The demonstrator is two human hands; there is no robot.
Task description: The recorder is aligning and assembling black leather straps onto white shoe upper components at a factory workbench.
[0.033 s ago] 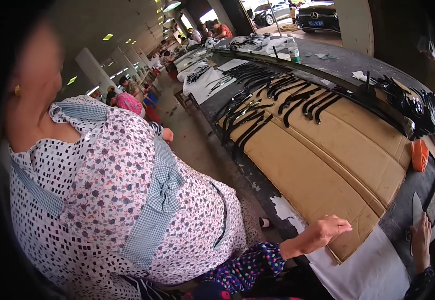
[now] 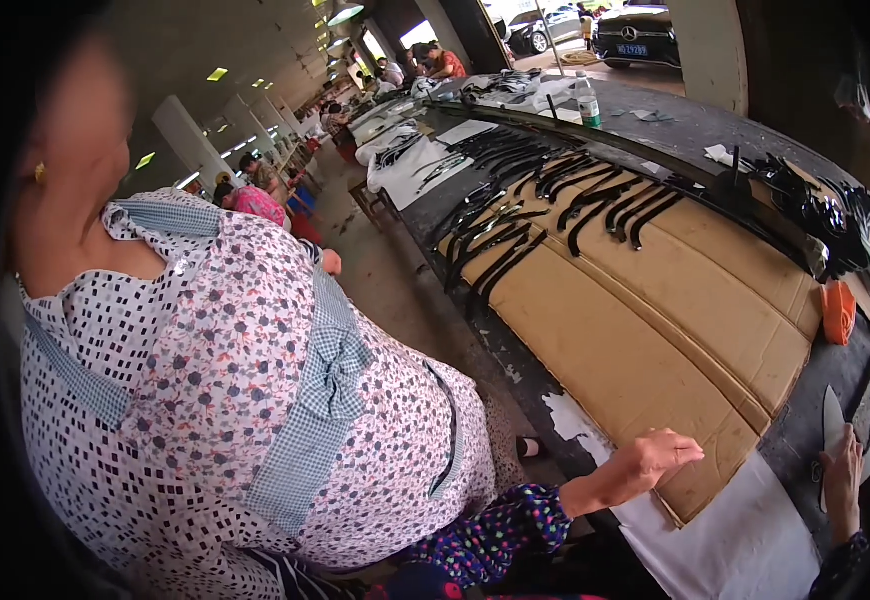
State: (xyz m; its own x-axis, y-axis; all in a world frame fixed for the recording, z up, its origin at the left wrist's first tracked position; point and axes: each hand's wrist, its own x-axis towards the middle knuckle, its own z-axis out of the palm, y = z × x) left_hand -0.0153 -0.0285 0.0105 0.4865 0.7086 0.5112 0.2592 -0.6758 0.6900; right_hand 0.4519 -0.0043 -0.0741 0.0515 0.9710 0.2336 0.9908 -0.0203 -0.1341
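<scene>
My left hand [image 2: 658,459], in a dark sleeve with coloured dots, is over the near corner of a brown cardboard sheet [image 2: 655,330]. Its fingers reach out to the right, loosely bent and side by side, and nothing shows in them. White paper [image 2: 725,530] lies partly under that corner. At the right, my right hand [image 2: 841,475] is closed around what looks like a pair of scissors [image 2: 834,415], the pointed blades spread and facing away from me; the handles are mostly hidden. Several curved black strips [image 2: 620,210] lie in rows across the cardboard's far part.
A person in a flowered apron [image 2: 245,340] stands close at my left. An orange bundle [image 2: 838,312] lies right of the cardboard, below a pile of black pieces [image 2: 835,215]. A long dark bar [image 2: 675,180] runs along the table, with a bottle [image 2: 587,98] beyond it.
The person at my left has shifted very slightly. My hands and the things on the table stay where they were.
</scene>
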